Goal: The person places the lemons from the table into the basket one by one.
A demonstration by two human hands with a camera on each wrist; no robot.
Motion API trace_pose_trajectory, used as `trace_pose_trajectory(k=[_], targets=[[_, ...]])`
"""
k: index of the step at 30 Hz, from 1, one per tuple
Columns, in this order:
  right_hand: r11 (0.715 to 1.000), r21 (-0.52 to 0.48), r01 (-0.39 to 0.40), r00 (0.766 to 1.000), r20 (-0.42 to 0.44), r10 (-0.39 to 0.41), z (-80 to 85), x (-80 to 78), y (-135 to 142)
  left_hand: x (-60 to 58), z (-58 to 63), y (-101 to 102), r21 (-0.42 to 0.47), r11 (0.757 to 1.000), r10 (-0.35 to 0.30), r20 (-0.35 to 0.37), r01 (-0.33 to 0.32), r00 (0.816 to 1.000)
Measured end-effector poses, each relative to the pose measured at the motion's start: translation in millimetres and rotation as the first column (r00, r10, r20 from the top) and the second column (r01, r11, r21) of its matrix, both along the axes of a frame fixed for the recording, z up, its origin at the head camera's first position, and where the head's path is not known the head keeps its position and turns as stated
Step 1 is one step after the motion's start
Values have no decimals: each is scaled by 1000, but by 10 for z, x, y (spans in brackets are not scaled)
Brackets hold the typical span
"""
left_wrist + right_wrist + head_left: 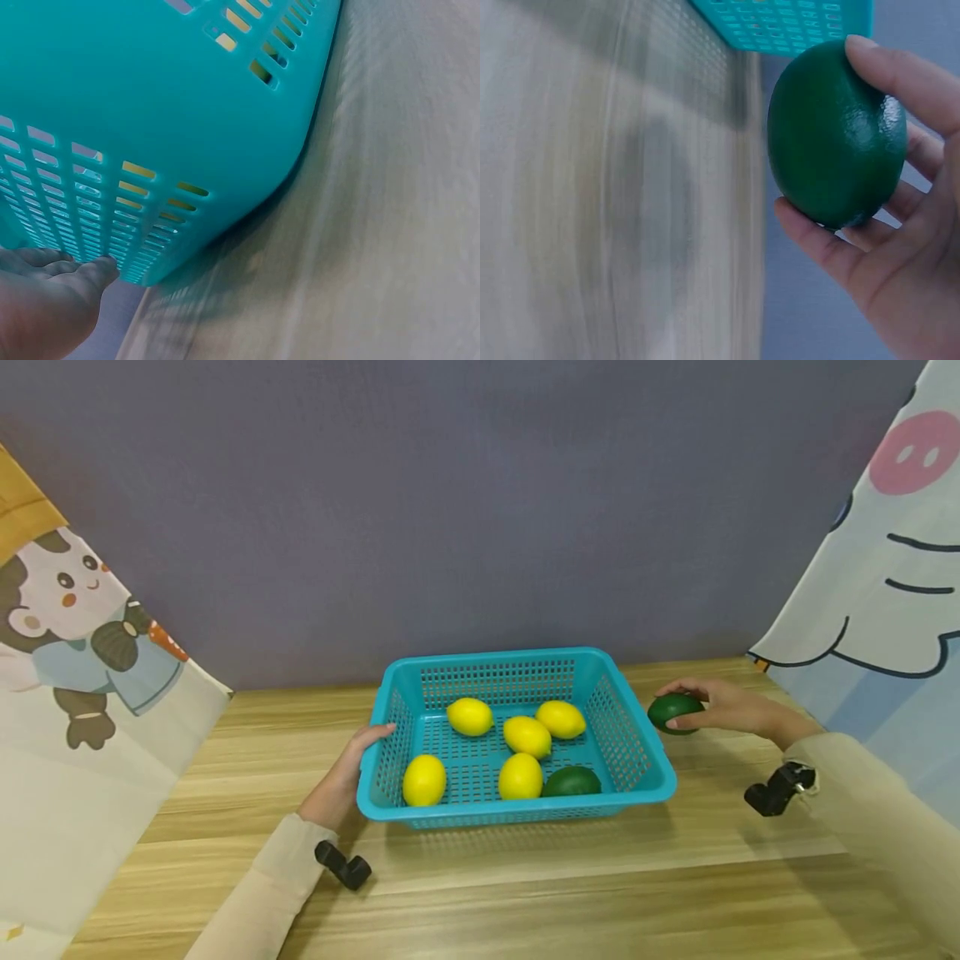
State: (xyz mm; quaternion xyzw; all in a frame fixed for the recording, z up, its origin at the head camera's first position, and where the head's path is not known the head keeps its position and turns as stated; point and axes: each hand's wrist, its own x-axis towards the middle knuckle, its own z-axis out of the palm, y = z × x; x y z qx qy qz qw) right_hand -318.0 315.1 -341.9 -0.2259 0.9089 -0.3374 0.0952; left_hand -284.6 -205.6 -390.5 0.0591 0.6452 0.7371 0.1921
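Note:
A blue-green plastic basket (517,808) with slotted walls holds several yellow lemons (470,717) and a dark green avocado (572,782) near its front wall. At the basket's left side, my left hand (347,774) grips the rim, one digit reaching over the edge. The left wrist view has that hand (52,300) against the slotted outer wall. To the right of the basket, my right hand (720,706) holds a second glossy green avocado (832,135) between thumb and fingers. This avocado is above the table, its shadow on the wood.
The basket stands on a wood-grain table (465,902), close to a grey backdrop (480,510) behind. Cloths printed with cartoon figures hang at left (112,677) and right (892,577). Each sleeve carries a small black wrist device.

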Motion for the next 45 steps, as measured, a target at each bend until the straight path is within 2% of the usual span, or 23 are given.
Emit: trace_pose_trajectory(k=[3,7,14,21,31,39,45], targets=[[1000,17,18,1000,-5,-18,57,0,-7,-19,-2,6,16,1000,-17,-20,17,1000],[999,18,35,999,21,-35,148,2,-18,-18,14,18,10,1000,-17,-7,17,1000],[1000,4,24,999,-34,-24,268,-30,-68,-15,42,6,-23,1000,9,40,-8,999],[999,49,14,998,-69,-10,375,-69,-206,-11,42,6,-25,1000,5,30,-5,1000],[998,-6,-70,997,-30,70,501,-133,-477,-9,18,6,-34,999,22,41,-21,999],[993,-43,-107,994,-1,107,515,-175,-714,-11,4,5,-14,1000,4,24,-4,1000],[984,-58,-170,985,-10,170,509,-245,-919,-11,2,1,-1,1000,4,7,-4,1000]])
